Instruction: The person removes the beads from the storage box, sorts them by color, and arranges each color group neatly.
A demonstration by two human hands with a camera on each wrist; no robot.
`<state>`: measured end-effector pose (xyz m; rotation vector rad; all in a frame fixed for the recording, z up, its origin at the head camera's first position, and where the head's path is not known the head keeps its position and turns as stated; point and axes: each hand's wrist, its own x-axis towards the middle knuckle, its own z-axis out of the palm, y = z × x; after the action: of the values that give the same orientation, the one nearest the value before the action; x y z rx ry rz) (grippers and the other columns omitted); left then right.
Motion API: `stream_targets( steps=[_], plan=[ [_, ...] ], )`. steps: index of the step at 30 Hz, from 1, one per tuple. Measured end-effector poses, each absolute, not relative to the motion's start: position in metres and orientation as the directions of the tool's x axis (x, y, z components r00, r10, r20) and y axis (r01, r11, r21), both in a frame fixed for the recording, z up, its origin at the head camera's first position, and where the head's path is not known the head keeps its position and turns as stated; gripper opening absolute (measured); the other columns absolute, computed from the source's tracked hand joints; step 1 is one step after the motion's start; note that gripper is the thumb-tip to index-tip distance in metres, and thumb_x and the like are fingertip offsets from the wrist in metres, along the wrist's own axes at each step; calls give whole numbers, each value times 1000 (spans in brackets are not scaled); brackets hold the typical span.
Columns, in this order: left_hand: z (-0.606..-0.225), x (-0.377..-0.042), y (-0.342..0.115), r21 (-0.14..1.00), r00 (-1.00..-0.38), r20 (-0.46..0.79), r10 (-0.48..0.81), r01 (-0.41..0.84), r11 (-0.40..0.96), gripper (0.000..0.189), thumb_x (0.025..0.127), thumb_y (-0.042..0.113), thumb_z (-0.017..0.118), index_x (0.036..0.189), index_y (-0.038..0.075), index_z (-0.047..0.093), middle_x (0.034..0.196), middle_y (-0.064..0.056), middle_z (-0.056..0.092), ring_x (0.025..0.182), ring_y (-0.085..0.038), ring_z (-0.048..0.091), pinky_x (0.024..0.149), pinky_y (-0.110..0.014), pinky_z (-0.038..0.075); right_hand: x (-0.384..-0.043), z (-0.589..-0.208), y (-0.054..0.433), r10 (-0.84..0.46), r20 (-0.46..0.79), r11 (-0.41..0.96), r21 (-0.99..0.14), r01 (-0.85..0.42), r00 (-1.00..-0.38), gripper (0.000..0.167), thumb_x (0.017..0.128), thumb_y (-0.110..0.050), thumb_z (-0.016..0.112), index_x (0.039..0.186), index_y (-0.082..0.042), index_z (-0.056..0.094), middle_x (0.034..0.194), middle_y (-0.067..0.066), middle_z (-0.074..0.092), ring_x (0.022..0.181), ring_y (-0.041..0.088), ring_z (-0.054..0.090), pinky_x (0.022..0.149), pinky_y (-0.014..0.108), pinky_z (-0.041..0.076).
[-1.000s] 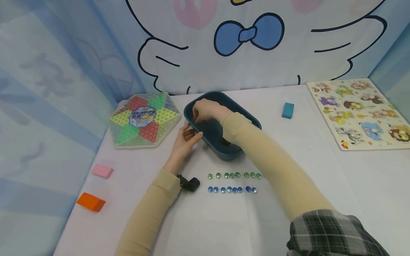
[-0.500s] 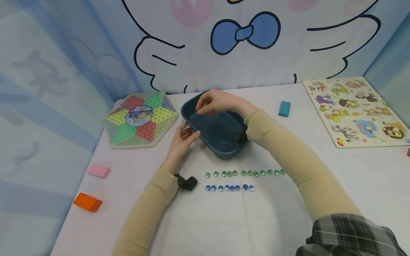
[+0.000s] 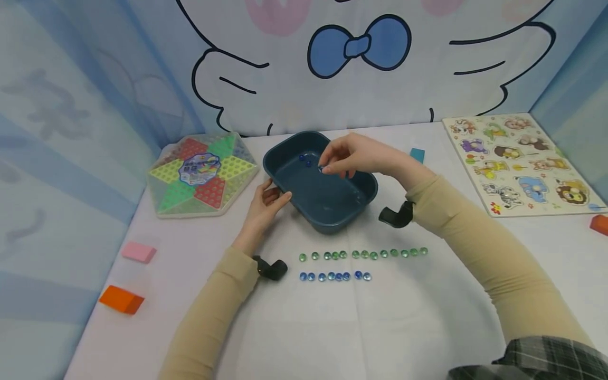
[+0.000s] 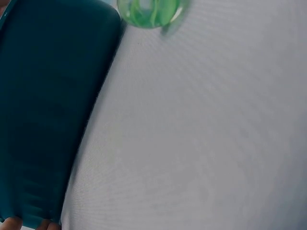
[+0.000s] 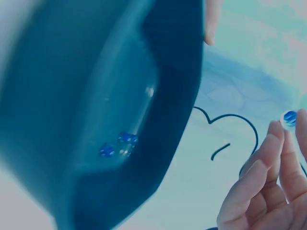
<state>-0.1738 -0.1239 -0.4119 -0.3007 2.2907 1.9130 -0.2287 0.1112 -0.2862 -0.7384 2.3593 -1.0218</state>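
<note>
A blue-swirled glass marble (image 5: pixel 289 119) is pinched between the thumb and fingertips of my right hand (image 3: pixel 356 154), above the dark teal basin (image 3: pixel 328 208). On the basin's near left rim, my left hand (image 3: pixel 265 208) grips the edge with its thumb on top. Several blue marbles (image 5: pixel 106 150) lie inside, gathered at the far end. In front of the basin, a row of green marbles (image 3: pixel 364 254) runs left to right, with a shorter row of blue marbles (image 3: pixel 331 276) nearer me. One green marble (image 4: pixel 148 10) shows close by the basin in the left wrist view.
A hexagonal Chinese checkers box (image 3: pixel 201 177) lies left of the basin. Pink (image 3: pixel 139 252) and orange (image 3: pixel 121 300) blocks lie at the left edge. A teal block (image 3: pixel 417 154) and an animal puzzle board (image 3: pixel 522 166) are at the right, with another orange block (image 3: pixel 599 224) below the board.
My right hand has risen out of the basin and moved right, now with a blue marble between its fingers. My left hand has stayed on the rim. More of the green row is uncovered.
</note>
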Motion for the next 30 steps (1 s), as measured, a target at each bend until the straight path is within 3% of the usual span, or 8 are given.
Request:
stream_targets(
  steps=[8, 13, 17, 30],
  plan=[
    [-411, -173, -125, 952, -968, -247, -52, -252, 173, 77, 84, 35, 67, 146, 19, 23, 144, -10, 36, 131, -22, 36, 106, -38, 33, -201, -300, 138, -668, -193, 550, -779, -302, -718, 21, 88, -22, 64, 104, -8, 63, 83, 7, 62, 71, 23, 55, 66, 38, 49],
    [-412, -175, -125, 951, -967, -250, -52, -255, 176, 78, 84, 35, 67, 146, 19, 23, 144, -10, 36, 131, -22, 37, 106, -38, 34, -183, -309, 153, -679, -224, 553, -782, -287, -699, 19, 87, -23, 65, 102, -10, 64, 85, 9, 63, 73, 24, 55, 63, 32, 49],
    [-413, -176, -125, 951, -967, -247, -58, -254, 178, 78, 84, 34, 67, 146, 18, 23, 143, -11, 36, 131, -22, 38, 106, -38, 34, -169, -318, 163, -688, -236, 553, -783, -285, -686, 16, 86, -21, 66, 99, -11, 65, 81, 5, 62, 71, 25, 56, 62, 32, 50],
    [-412, -176, -125, 952, -967, -249, -51, -255, 172, 77, 85, 34, 66, 146, 19, 22, 144, -9, 36, 132, -22, 36, 107, -37, 32, -126, -350, 188, -713, -282, 609, -704, -366, -642, 9, 82, -20, 69, 91, -17, 67, 71, -8, 55, 61, 7, 47, 55, 20, 40]
  ],
)
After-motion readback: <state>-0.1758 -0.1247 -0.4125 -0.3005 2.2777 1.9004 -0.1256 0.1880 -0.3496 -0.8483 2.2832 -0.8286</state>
